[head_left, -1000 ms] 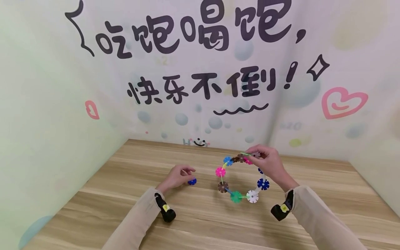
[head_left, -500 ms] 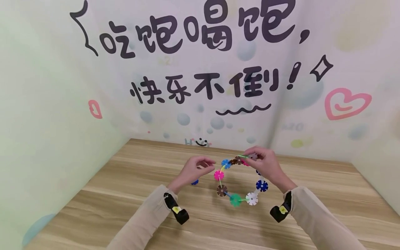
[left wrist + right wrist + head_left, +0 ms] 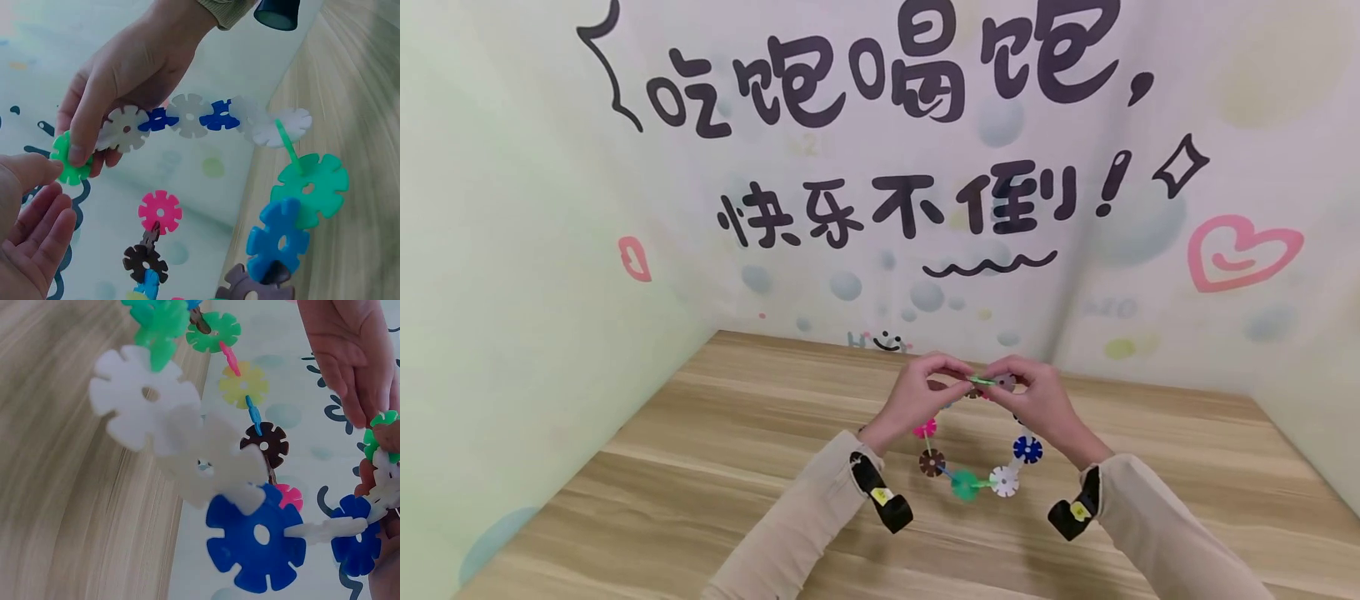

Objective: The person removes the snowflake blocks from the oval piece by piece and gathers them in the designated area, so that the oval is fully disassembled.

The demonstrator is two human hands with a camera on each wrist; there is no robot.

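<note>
My right hand (image 3: 1037, 400) pinches a bright green snowflake disc (image 3: 73, 175) at the upper end of a long chain of slotted snowflake discs. My left hand (image 3: 917, 398) meets it from the other side, thumb and fingertips at the disc's edge. Below the hands the chain hangs in a loop, with a blue disc (image 3: 1027, 450), a white disc (image 3: 1004, 481), a green disc (image 3: 965, 485) and a brown disc (image 3: 932, 462). A pink disc (image 3: 160, 212) ends the chain's other side, in the left wrist view, apart from the pinched disc.
The wooden table (image 3: 700, 483) lies below the loop. A printed cloth wall (image 3: 820, 300) stands close behind the hands. On the table a loose blue disc (image 3: 861, 429) is mostly hidden by the left wrist.
The left hand has left the loose blue disc on the table and moved right and up to the bright green disc. The right hand still holds the chain in nearly the same place.
</note>
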